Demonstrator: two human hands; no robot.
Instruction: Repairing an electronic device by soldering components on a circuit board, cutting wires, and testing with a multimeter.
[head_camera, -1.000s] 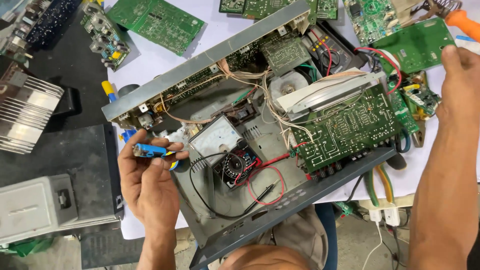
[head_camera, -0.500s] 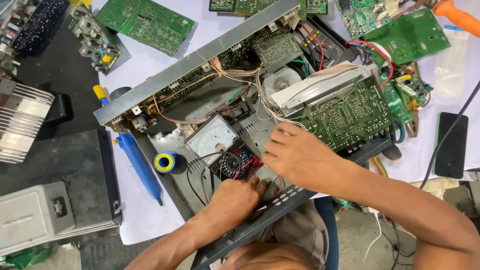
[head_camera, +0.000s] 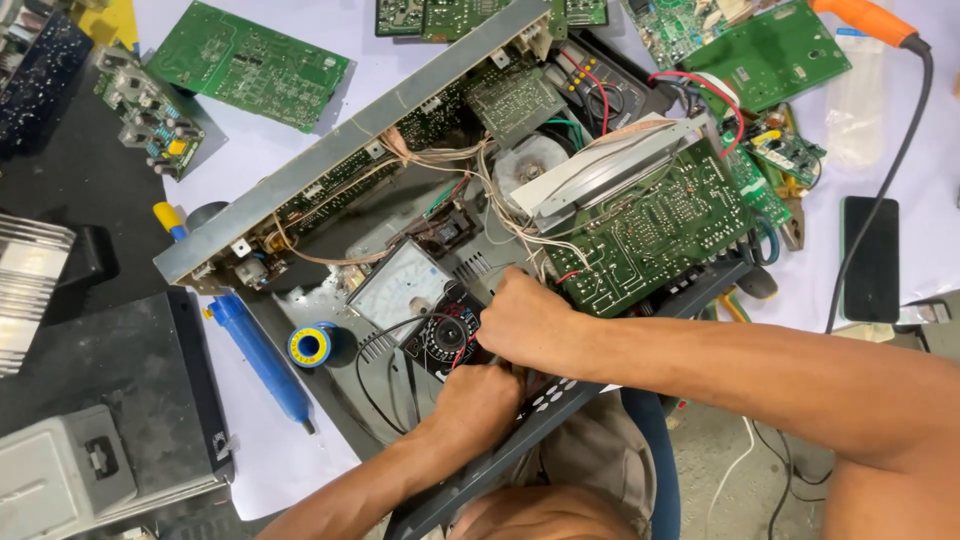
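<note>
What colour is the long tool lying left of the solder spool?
Blue, with a yellow cap at its far end. The tool lies beside the solder spool, seen in the head view.

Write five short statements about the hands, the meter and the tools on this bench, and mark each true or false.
1. Both hands are down inside the open chassis, close together. True.
2. The right hand rests beside the analog multimeter. True.
3. The left hand holds the blue desoldering pump. False: the pump lies on the white sheet, apart from both hands.
4. The solder spool sits on top of the large green circuit board. False: it lies left of the meter, near the pump.
5. A dark phone lies at the right, beyond the chassis. True.
</note>
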